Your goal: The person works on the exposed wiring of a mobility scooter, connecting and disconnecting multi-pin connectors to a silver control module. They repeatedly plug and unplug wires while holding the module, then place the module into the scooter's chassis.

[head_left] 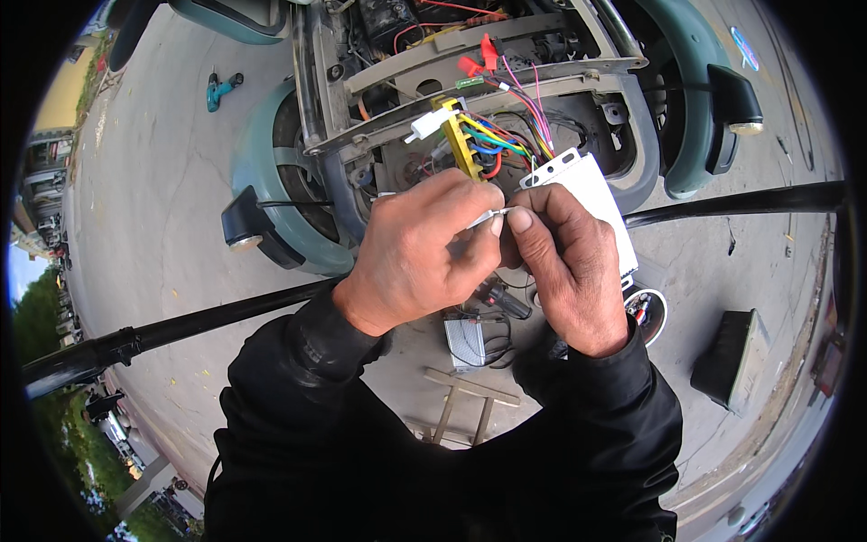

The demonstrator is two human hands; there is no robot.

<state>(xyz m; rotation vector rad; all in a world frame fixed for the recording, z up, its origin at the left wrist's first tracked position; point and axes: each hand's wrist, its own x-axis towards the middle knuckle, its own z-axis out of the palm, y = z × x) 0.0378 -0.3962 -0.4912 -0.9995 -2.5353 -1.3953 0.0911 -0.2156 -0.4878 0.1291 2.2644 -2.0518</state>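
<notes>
Pinching a thin pale wire (485,217) btwn both hands, approx. mid-view, above the ground (181,190). Holding L hand (420,248) w/ thumb & index pressed tight on it, letting a short bit poke out on the L side of the tips. Holding R hand (573,262) w/ thumb & index likewise pinched tight at the opp. end, leaving only a sliver of space btwn the 2 sets of fingers (521,219). Runs slightly uphill L to R, crosses that sliver, then vanishes at R thumb tip. Can't tell if bare metal or sleeve there; too small.

Note just beyond the hands a yellow connector strip (462,144), w/ a white plug (427,126) at its L side, plus multicoloured wires (497,140) btwn strip & white box (591,181), partly hidden by R hand. Note 2 red connectors (489,50) farther up, near the vehicle frame (578,69).

See also on the ground: teal drill (222,88) far up L, black bin (722,361) well off R, silver finned box (465,343) below the hands, nr a wooden frame (474,386).
</notes>
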